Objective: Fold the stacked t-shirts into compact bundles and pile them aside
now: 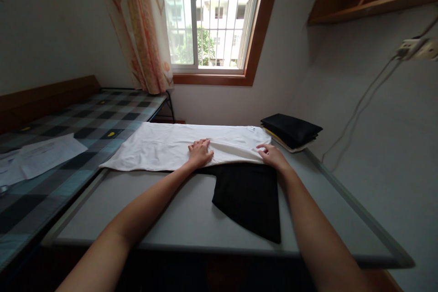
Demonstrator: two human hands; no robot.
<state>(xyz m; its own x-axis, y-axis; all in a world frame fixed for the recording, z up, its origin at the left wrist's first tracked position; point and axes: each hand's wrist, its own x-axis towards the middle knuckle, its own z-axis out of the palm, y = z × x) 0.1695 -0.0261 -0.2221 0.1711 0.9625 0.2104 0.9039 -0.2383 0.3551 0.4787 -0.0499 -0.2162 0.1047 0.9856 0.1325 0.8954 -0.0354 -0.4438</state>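
Note:
A white cloth garment [164, 146] lies spread across the far part of the grey table [171, 210]. From under its near edge a black piece [249, 196], shaped like a sleeve, extends toward the table's front. My left hand [200, 153] rests on the middle of the white fabric with its fingers spread and bent. Near the garment's right end, my right hand [270, 154] has thumb and fingers apart at a raised fold of the white cloth. No firm hold on the fabric shows in either hand.
Folded dark cloths [290, 130] are stacked at the table's back right corner. To the left is a bed with a checkered cover [133, 105] and papers [51, 155]. A cable [356, 109] hangs along the right wall.

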